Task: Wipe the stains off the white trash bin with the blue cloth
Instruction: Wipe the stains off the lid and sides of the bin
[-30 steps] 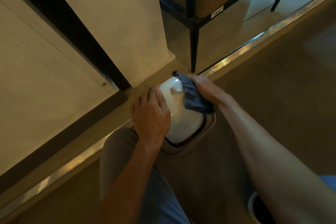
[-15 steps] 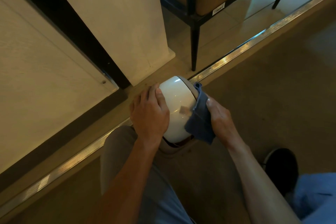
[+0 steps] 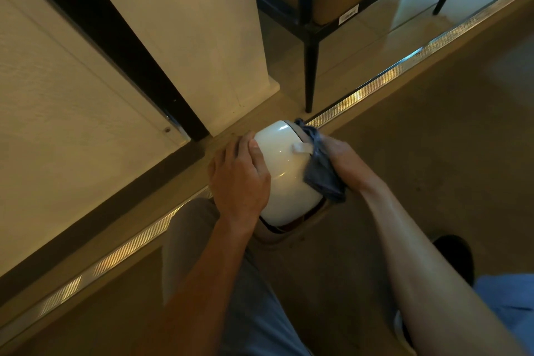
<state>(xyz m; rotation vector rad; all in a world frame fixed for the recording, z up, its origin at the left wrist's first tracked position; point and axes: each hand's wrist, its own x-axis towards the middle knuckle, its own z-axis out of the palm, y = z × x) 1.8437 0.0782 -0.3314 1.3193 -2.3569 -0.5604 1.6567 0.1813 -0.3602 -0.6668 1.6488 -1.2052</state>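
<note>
The white trash bin (image 3: 284,173) stands on the floor below me, seen from above with its glossy domed lid and a small tab on top. My left hand (image 3: 238,179) lies flat on the lid's left side, fingers spread over the rim. The blue cloth (image 3: 320,170) hangs bunched against the bin's right side. My right hand (image 3: 345,160) grips it and presses it to the bin; the palm is partly hidden behind the cloth.
A pale wall corner (image 3: 202,37) and a dark door frame (image 3: 121,46) rise just behind the bin. A black metal furniture leg (image 3: 310,72) stands on tiles past a metal floor strip (image 3: 390,72). My knee (image 3: 196,234) and a dark shoe (image 3: 456,257) are close by.
My right hand slid the cloth from the lid's top down the right side, then back up toward the rear right edge. The left hand stayed on the lid.
</note>
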